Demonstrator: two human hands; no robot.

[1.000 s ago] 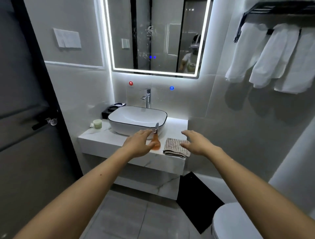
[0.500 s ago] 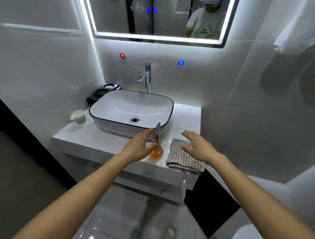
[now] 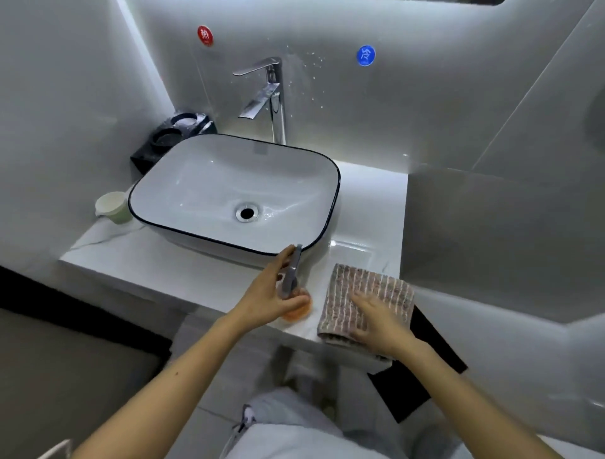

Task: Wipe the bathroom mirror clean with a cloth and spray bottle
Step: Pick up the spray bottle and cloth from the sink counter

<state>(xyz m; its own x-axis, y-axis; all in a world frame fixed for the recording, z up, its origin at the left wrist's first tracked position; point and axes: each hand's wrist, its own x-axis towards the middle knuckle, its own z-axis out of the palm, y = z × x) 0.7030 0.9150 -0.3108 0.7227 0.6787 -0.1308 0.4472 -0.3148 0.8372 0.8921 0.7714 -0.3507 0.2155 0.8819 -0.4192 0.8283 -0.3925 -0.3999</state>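
Note:
A small spray bottle [image 3: 299, 312] with an orange body and a grey trigger head stands on the white counter [image 3: 183, 272], just in front of the basin. My left hand [image 3: 266, 296] is wrapped around its neck, thumb up by the nozzle. To its right a folded, brown-striped cloth [image 3: 366, 281] lies at the counter's front edge. My right hand [image 3: 381, 322] rests flat on the cloth with fingers spread, not gripping it. Only a dark sliver of the mirror's lower edge [image 3: 458, 1] shows at the top of the frame.
A white basin with a dark rim [image 3: 338, 183] fills the counter's middle, with a chrome faucet [image 3: 273, 98] behind it. A pale cup [image 3: 113, 206] and a black holder [image 3: 173, 137] stand at the left. A black object [image 3: 425, 363] sits on the floor under the counter's right end.
The view has tilted down and moved closer, so the mirror has left the frame. My left hand has closed around the spray bottle. My right hand has come down onto the cloth.

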